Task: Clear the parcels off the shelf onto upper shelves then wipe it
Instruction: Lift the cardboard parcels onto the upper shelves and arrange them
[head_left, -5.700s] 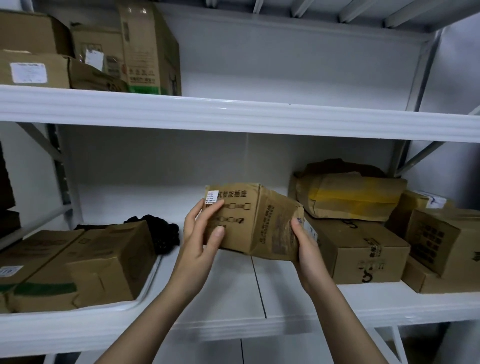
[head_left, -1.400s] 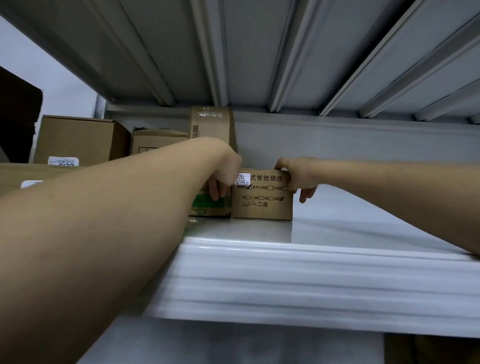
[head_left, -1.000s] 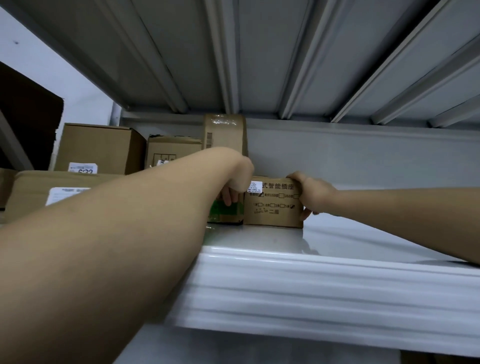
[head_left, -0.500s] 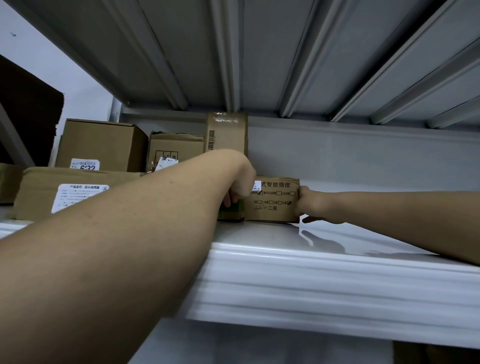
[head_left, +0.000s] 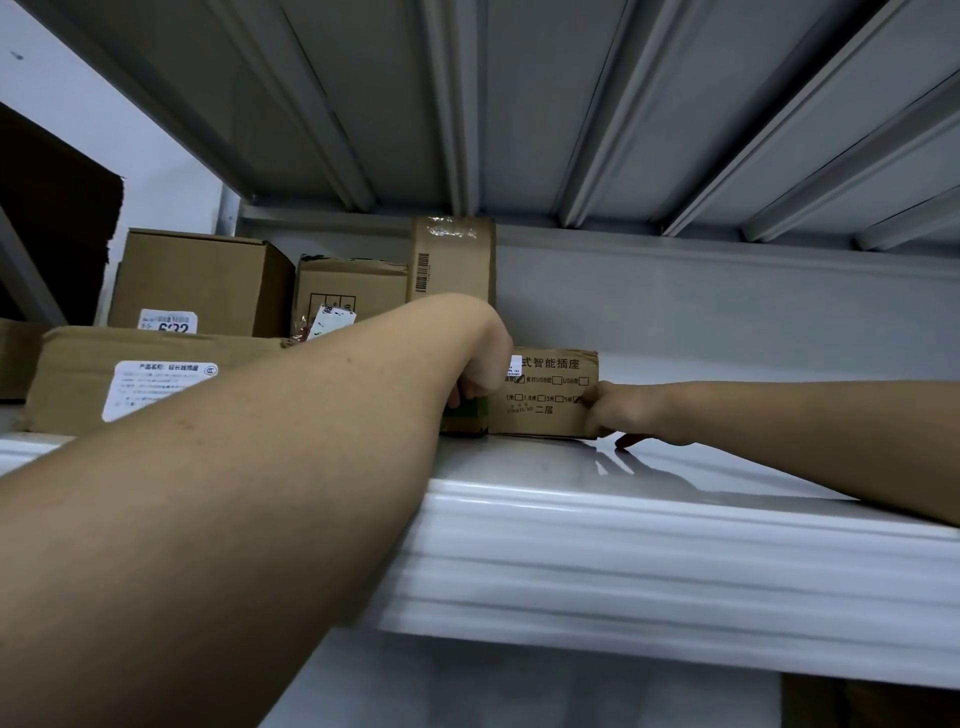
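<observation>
On upper shelf (head_left: 675, 525), at twelve o'clock: small printed box (head_left: 550, 397), upright, flat on the surface. Left hand (head_left: 480, 371) curled against its nine o'clock edge, grip hidden, cannot tell. Right hand (head_left: 623, 415) at three o'clock, fingers bent, touching lower corner. Tall box (head_left: 452, 260) just behind; labelled boxes (head_left: 130, 379) toward nine o'clock.

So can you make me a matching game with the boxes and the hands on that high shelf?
Things:
1. small printed box
2. tall taped box
3. right hand
4. flat box with white label

Places:
A. stands upright at the back, highest of the boxes
B. lies at the left near the shelf's front edge
C. sits on the shelf between the two hands
D. touches the printed box's right end

Pairs: 1-C, 2-A, 3-D, 4-B
</observation>
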